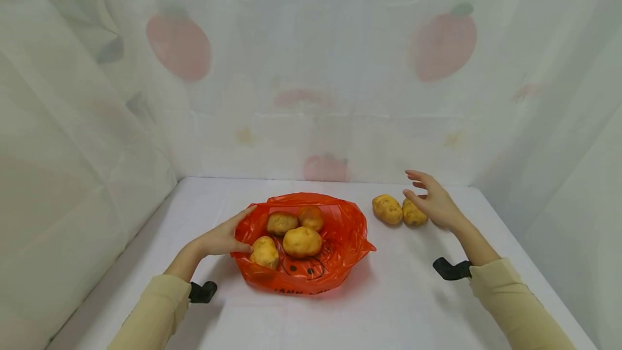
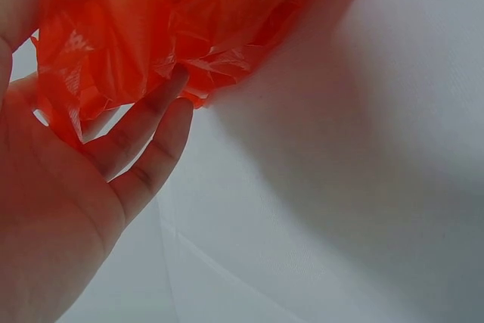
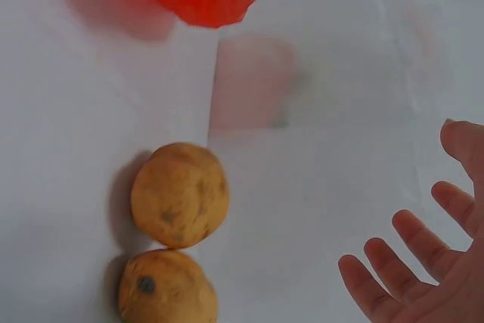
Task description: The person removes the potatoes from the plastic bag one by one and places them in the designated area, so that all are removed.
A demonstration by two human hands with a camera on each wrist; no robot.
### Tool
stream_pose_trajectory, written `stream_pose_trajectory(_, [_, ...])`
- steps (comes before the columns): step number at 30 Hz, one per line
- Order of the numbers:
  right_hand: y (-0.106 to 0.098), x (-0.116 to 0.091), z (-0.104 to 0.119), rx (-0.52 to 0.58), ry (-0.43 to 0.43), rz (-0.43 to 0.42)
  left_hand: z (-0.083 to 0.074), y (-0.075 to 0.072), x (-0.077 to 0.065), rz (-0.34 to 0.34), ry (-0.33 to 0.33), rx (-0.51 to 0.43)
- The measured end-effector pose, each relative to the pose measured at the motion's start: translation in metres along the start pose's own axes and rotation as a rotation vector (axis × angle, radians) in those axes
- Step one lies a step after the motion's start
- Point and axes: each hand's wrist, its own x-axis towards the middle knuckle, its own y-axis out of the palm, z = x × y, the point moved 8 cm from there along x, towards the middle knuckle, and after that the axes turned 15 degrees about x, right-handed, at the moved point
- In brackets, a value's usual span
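Observation:
A red plastic bag (image 1: 350, 263) lies with its mouth wide, and several potatoes (image 1: 302, 242) show inside it. My left hand (image 1: 221, 237) holds the bag's left rim, the thumb reaching over the edge beside one potato (image 1: 264, 251). In the left wrist view the fingers (image 2: 144, 179) lie along the outside of the red plastic. To the right of the bag, two potatoes (image 1: 387, 209) rest side by side on the table. Over the right-hand potato (image 1: 413, 215) hovers my right hand (image 1: 434, 201), fingers spread and nothing in them; the right wrist view shows it apart from both potatoes.
A white cloth covers the table (image 1: 389, 307). Behind it hangs a pale curtain (image 1: 311, 69) with faded red fruit prints, and more sheeting (image 1: 73, 123) closes off the left and right sides. Black wrist mounts (image 1: 452, 269) stick out from both sleeves.

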Motion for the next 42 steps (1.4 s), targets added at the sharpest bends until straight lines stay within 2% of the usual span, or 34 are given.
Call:
stream_pose_trajectory(12, [0.024, 0.0, 0.044, 0.104, -0.047, 0.109, -0.001, 0.0, 0.001, 0.0, 0.007, 0.006])
stream_pose_trajectory(21, [0.044, 0.003, 0.067, 0.091, -0.122, 0.118, 0.002, 0.001, 0.0, -0.004, -0.002, 0.009])
stream_pose_trajectory(25, [0.051, 0.006, 0.073, 0.119, -0.146, 0.123, 0.001, 0.002, 0.001, -0.004, 0.01, 0.001])
stream_pose_trajectory(31, [0.067, 0.011, 0.081, 0.177, -0.134, 0.161, 0.0, 0.002, 0.001, -0.005, 0.021, -0.009])
stream_pose_trajectory(34, [0.076, 0.014, 0.088, 0.165, -0.139, 0.178, 0.0, 0.002, 0.001, -0.007, 0.019, -0.002])
stream_pose_trajectory(42, [0.103, 0.019, 0.105, 0.232, -0.097, 0.286, 0.0, 0.001, 0.002, -0.009, 0.021, 0.007])
